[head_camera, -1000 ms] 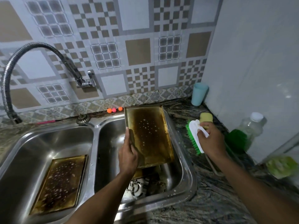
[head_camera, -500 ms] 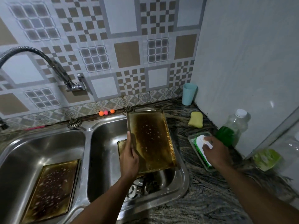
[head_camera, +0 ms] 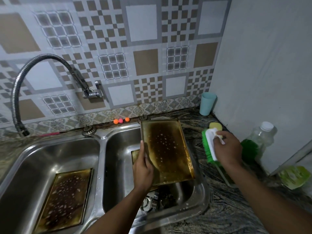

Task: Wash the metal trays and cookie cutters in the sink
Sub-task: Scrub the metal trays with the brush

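One tray (head_camera: 168, 154) edge in left hand (head_camera: 142, 168); right hand (head_camera: 227, 149) apparently grips brush (head_camera: 208, 146).

Sink (head_camera: 200, 191): brushed stainless steel, soft sheen. Held tray (head_camera: 168, 152): metal, browned, wet, soap-flecked. Scrub brush (head_camera: 209, 147): white plastic back, green bristles. Countertop (head_camera: 224, 215): veined polished stone. Faucet hose (head_camera: 20, 85): ribbed chrome.

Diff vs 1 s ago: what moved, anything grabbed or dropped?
The right hand, gripping the green brush throughout, dipped it down to the counter and has lifted it back beside the yellow sponge. Nothing grabbed or released. Unchanged: the left hand holds the tilted tray over the right basin; the second tray lies in the left basin.
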Motion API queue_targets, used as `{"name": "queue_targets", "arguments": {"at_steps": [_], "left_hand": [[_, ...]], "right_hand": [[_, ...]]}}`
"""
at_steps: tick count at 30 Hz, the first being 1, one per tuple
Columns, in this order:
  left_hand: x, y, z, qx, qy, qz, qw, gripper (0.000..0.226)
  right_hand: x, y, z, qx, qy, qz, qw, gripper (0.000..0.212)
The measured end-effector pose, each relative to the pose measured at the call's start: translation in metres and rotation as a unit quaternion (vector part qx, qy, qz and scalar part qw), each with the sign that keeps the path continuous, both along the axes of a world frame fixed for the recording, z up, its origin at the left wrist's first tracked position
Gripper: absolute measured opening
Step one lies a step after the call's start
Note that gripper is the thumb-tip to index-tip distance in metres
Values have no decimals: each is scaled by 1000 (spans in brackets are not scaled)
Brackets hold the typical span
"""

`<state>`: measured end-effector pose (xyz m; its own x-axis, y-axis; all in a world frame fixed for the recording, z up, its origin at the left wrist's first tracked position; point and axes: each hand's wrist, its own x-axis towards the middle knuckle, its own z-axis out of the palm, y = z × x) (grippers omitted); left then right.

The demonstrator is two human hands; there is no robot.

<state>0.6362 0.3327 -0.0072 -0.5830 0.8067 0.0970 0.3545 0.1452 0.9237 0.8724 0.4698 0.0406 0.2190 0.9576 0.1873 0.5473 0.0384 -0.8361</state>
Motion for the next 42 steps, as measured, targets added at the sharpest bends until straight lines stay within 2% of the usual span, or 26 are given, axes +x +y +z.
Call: {"name": "queue_targets", "arguments": {"at_steps": [5,9,11,13,14,16,18,19,21,22,23,26,28,30,32,34,37,38,40,42], "left_hand": [[-8,-10,1,-1,-18,-19,1000,61],[-20,-24,8,35,-12,-33,999,64],[-36,-35,7,37,-8,-36,999,68],[-47,-43,11,26,13,-35,999,70],[-53,-44,13,33,24,-29,999,70],[-67,-46,13,56,30,-1,998,65],[-83,-49,12,70,36,25,997,59],[-90,-53,14,73,41,30,996,56],[-101,-58,15,70,48,36,996,54],[-105,-58,16,73,48,35,996,53],[-109,-57,16,76,42,40,995,53],[-127,-55,16,87,14,67,994,52],[-139,-59,14,92,12,67,994,51],[-148,-62,16,92,14,76,993,50],[-159,-61,21,99,14,103,990,51],[-171,-64,21,94,24,112,989,51],[-182,-72,23,98,36,108,989,49],[-183,-73,24,101,40,106,988,48],[-186,-73,23,92,41,106,989,47],[-189,-77,20,86,33,104,990,46]], "right_hand": [[-122,-34,21,77,-1,115,990,38],[-180,-51,11,209,-152,211,943,44],[-177,-33,4,187,-191,171,948,47],[-186,-29,3,134,-146,99,975,46],[-202,-39,3,140,-120,102,978,45],[-240,-79,5,193,-113,207,953,45],[-253,-95,-1,232,-144,278,921,47],[-251,-85,0,215,-152,276,924,46],[-246,-62,-4,150,-111,161,969,44],[-251,-65,-3,128,-80,136,979,43],[-262,-80,-1,137,-62,160,976,42],[-284,-127,-6,206,-90,277,934,45],[-278,-110,-15,164,-96,215,958,45],[-282,-108,-21,145,-64,144,977,47],[-299,-143,-18,176,-62,224,956,44],[-301,-157,-31,204,-83,261,940,45],[-290,-137,-43,142,-58,164,974,50],[-294,-141,-43,147,-49,165,974,48],[-307,-170,-35,167,-56,246,953,46],[-302,-169,-44,176,-78,254,948,46]]}}
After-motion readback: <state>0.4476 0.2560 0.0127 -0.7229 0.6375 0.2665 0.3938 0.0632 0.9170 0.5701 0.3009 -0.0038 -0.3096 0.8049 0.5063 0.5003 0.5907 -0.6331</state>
